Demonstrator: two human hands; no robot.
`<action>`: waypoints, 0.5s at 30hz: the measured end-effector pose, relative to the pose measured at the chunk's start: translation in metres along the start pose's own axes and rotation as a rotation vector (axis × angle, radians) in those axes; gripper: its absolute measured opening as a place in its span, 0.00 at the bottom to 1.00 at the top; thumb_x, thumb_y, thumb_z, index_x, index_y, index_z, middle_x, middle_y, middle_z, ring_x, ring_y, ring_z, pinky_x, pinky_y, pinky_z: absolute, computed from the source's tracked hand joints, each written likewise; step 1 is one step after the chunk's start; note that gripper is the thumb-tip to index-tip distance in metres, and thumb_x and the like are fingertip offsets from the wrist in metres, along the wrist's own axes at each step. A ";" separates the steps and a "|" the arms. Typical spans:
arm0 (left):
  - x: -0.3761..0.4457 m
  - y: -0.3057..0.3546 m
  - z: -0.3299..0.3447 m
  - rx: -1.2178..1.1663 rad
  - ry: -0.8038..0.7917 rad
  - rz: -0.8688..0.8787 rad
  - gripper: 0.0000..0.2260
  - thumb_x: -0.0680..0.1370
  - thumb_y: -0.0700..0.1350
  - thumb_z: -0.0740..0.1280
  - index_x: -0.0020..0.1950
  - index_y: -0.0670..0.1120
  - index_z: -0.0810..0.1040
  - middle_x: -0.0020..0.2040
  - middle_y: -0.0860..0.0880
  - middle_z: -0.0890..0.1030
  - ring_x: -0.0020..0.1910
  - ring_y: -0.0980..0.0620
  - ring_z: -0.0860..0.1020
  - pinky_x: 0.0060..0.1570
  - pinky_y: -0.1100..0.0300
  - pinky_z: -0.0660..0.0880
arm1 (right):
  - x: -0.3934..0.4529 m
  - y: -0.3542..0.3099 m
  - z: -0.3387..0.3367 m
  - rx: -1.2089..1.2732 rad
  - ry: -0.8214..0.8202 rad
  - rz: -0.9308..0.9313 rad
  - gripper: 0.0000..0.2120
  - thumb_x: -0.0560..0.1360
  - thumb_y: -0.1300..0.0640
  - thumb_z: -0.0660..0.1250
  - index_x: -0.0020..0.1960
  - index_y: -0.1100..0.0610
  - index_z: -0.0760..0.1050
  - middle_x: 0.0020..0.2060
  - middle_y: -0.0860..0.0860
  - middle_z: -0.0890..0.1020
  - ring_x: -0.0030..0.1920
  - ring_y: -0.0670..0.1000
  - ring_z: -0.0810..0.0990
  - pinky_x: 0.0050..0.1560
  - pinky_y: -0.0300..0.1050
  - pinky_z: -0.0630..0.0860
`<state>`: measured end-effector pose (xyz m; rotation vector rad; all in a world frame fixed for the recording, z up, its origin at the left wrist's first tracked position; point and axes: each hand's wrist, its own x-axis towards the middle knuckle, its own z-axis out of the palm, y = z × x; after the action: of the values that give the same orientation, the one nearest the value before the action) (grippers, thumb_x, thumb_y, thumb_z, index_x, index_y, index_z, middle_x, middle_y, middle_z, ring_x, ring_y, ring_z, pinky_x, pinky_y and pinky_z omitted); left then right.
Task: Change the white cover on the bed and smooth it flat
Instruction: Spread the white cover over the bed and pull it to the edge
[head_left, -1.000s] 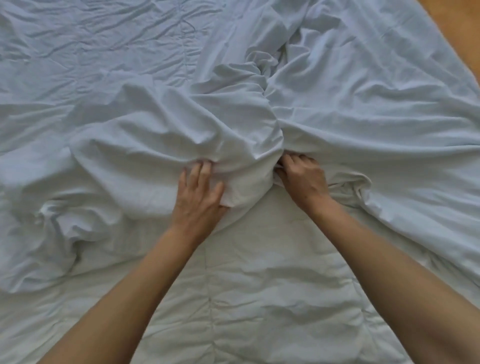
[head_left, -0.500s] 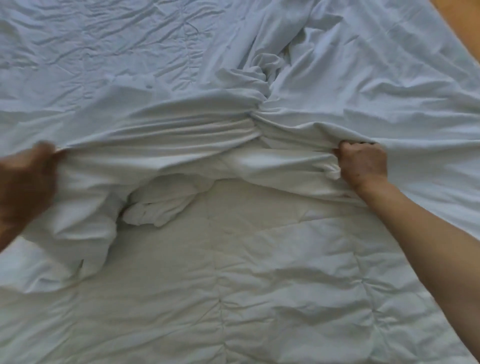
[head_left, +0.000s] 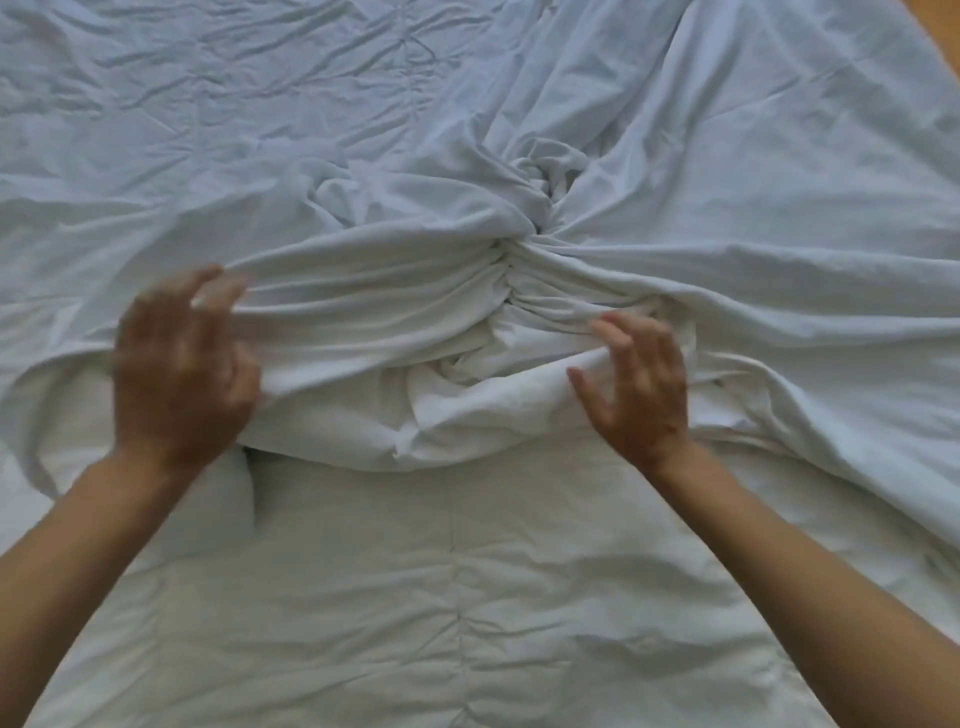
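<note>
1. The cover (head_left: 675, 218), white and heavily creased, is spread over the far part of the bed, well beyond the bunch and out to both sides of it.
2. The bunch (head_left: 514, 265) is a tight knot of gathered cover folds, just beyond the gap between the two hands.
3. From the bunch, long pleats run left toward the left hand (head_left: 179, 374) and shorter ones run right toward the right hand (head_left: 636, 389).
4. The left hand is blurred; its fingers are spread and bent over the pleats left of the bunch. Whether they pinch the cloth cannot be told.
5. The right hand sits on the rolled edge just right of and nearer than the bunch, fingers apart and loosely bent, tips touching the cloth, gripping nothing.
6. The quilt (head_left: 457, 597), off-white and stitched, lies bare on the near side of the bunch, under both forearms.
7. A strip of floor (head_left: 943, 36), wood-coloured, shows far right of the bunch.
</note>
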<state>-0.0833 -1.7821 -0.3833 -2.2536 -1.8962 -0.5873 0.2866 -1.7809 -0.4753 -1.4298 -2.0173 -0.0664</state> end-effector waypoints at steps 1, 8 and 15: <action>0.008 0.029 0.001 -0.036 -0.022 0.105 0.19 0.76 0.41 0.63 0.67 0.38 0.71 0.67 0.39 0.73 0.63 0.35 0.71 0.63 0.43 0.68 | 0.002 -0.013 0.004 0.062 -0.070 -0.155 0.22 0.76 0.46 0.67 0.60 0.63 0.75 0.56 0.61 0.79 0.57 0.61 0.75 0.62 0.54 0.69; 0.054 0.087 0.066 0.217 -0.248 0.440 0.05 0.74 0.43 0.70 0.47 0.42 0.79 0.59 0.38 0.77 0.62 0.36 0.72 0.63 0.43 0.65 | 0.023 -0.029 0.044 -0.027 -0.266 -0.464 0.08 0.75 0.63 0.62 0.38 0.59 0.77 0.43 0.58 0.81 0.50 0.60 0.80 0.59 0.56 0.72; 0.091 0.040 0.028 0.181 -0.153 0.238 0.11 0.81 0.46 0.58 0.47 0.40 0.73 0.35 0.35 0.77 0.28 0.33 0.77 0.26 0.50 0.69 | -0.024 0.007 0.007 0.030 -0.315 -0.640 0.08 0.66 0.64 0.61 0.30 0.56 0.69 0.25 0.53 0.72 0.27 0.54 0.72 0.32 0.45 0.64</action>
<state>-0.0267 -1.6974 -0.3687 -2.4131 -1.6306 -0.2061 0.2939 -1.7953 -0.4965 -0.7580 -2.6544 -0.0866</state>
